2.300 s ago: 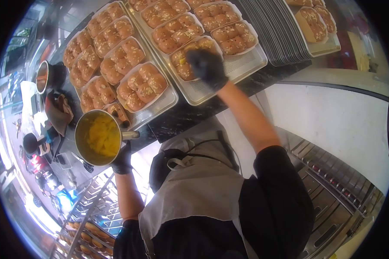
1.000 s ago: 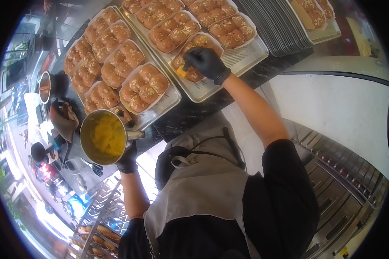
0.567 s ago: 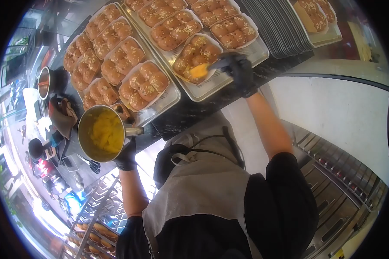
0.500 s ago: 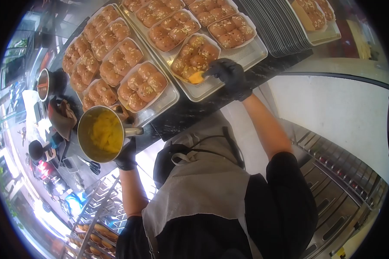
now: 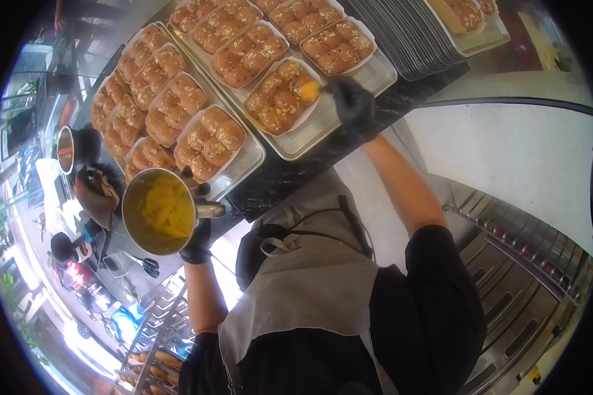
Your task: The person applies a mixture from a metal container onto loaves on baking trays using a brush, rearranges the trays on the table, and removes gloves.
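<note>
My right hand [image 5: 353,108], in a black glove, is closed around a pastry brush [image 5: 310,91] whose orange-yellow head is at the right edge of a bun loaf [image 5: 277,102]. That loaf sits in a paper mould and looks glossy, with flakes scattered over it. In my left hand [image 5: 196,243], also gloved, is a steel saucepan [image 5: 126,220] with a short handle, tilted so its inside faces me. Yellow glaze [image 5: 165,207] coats the bottom of the pan. The palm and part of the fingers lie hidden behind it.
Two perforated trays [image 5: 296,146] hold several bun loaves in paper moulds. A stack of dark trays [image 5: 412,39] stands to the right. On the left are a metal pot [image 5: 66,150], brown cloth [image 5: 97,191] and scissors [image 5: 150,266]. A rack with breads [image 5: 155,372] stands lower left.
The brush has moved up from the loaf's lower corner to its right edge, with my right hand shifting slightly left. The saucepan has moved a little right and down in view.
</note>
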Tool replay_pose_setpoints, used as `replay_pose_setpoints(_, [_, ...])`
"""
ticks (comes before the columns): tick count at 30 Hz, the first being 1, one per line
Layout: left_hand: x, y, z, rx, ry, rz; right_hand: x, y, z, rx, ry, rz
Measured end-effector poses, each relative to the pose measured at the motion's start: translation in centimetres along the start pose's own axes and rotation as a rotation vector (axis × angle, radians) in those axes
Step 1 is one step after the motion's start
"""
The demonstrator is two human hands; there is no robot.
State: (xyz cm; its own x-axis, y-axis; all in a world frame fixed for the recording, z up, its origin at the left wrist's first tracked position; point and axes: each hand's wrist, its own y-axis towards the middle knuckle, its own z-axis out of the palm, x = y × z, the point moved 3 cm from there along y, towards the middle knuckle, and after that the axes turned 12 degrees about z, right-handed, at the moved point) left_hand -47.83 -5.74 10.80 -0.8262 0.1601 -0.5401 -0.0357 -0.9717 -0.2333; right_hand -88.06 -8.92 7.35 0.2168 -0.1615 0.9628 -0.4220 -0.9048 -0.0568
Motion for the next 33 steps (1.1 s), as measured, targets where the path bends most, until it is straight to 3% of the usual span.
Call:
replay_pose_setpoints(1, [0.5,0.1,0.4,0.226,-0.241,-0.112,0.1,0.6,-0.2,-0.003,0.001,-0.006])
replay_pose_setpoints(2, [0.7,0.3,-0.1,0.232,-0.242,-0.109,0.8,1.0,-0.1,0.028,-0.267,-0.233])
replay_pose_setpoints(3, [0.8,0.3,-0.7,0.268,-0.119,-0.073,1.3,0.8,0.2,0.058,-0.536,-0.454])
replay_pose_setpoints(4, [0.8,0.3,-1.0,0.303,0.005,-0.039,2.3,-0.2,1.3,0.287,-0.637,-0.611])
replay_pose_setpoints(5, [1.0,0.2,-0.9,0.307,0.005,-0.042,2.9,-1.7,2.5,0.372,-0.647,-0.595])
replay_pose_setpoints(7, [1.6,0.1,-1.4,-0.021,-0.154,-0.104,2.4,-2.4,3.5,0.454,-0.658,-0.580])
replay_pose_setpoints(8, [1.7,-0.1,-1.6,-0.021,-0.155,-0.107,0.8,-1.6,3.2,0.322,-0.368,-0.348])
replay_pose_setpoints(10, [1.7,-0.3,-1.7,0.221,0.642,0.017,-0.2,0.8,1.5,0.128,0.061,0.105])
replay_pose_setpoints(11, [1.9,-0.3,-1.0,0.219,0.643,0.019,-0.1,1.5,0.2,0.047,-0.098,0.023])
replay_pose_setpoints(13, [3.0,-0.4,1.7,0.349,-0.161,-0.153,0.9,2.2,-1.5,-0.037,-0.258,-0.070])
replay_pose_setpoints(15, [3.7,-0.3,-1.0,0.342,-0.172,-0.184,3.7,-0.3,-0.8,0.318,-0.835,-0.772])
replay_pose_setpoints(17, [4.3,-0.5,-1.0,0.339,-0.182,-0.219,3.8,-2.4,0.4,0.411,-0.909,-0.754])
replay_pose_setpoints(19, [5.1,-0.4,0.8,0.316,-0.035,-0.090,4.9,-4.3,1.6,0.504,-0.983,-0.744])
replay_pose_setpoints(20, [5.6,-0.2,1.2,0.317,-0.040,-0.081,6.8,-4.5,0.9,0.334,-0.531,-0.530])
replay_pose_setpoints(21, [5.9,0.1,1.3,0.331,0.526,0.101,8.2,-4.4,-0.2,0.167,-0.084,-0.302])
replay_pose_setpoints(22, [6.1,0.2,1.6,0.319,1.093,0.281,10.9,-4.6,-0.6,0.177,-0.086,-0.305])
replay_pose_setpoints(23, [6.8,0.4,3.0,0.311,1.093,0.281,14.1,-4.4,-1.0,0.307,0.049,-0.219])
replay_pose_setpoints(25, [8.8,2.0,5.9,0.034,0.494,0.000,16.6,-2.8,-1.0,0.441,0.183,-0.139])
replay_pose_setpoints(26, [9.7,2.9,6.6,0.030,0.492,0.007,17.5,-2.2,-0.1,0.588,-0.086,-0.392])
replay_pose_setpoints(27, [11.1,3.9,7.6,0.143,0.284,-0.108,17.8,-1.7,0.4,0.725,-0.361,-0.646])
replay_pose_setpoints(28, [12.4,4.8,9.0,0.255,0.076,-0.220,17.8,-0.7,0.0,0.735,-0.360,-0.652])
replay_pose_setpoints(30, [14.1,6.4,10.6,0.102,0.230,-0.192,17.4,1.0,-0.6,0.738,-0.370,-0.561])
replay_pose_setpoints(31, [15.3,7.3,11.2,0.150,-0.141,-0.243,17.3,2.1,-1.0,0.758,-0.364,-0.566])
replay_pose_setpoints(32, [16.0,8.0,11.8,0.201,-0.514,-0.281,17.0,3.8,-2.0,0.696,-0.213,-0.385])
replay_pose_setpoints(33, [16.6,8.7,11.1,0.089,0.069,-0.236,16.5,5.2,-2.9,0.631,-0.066,-0.199])
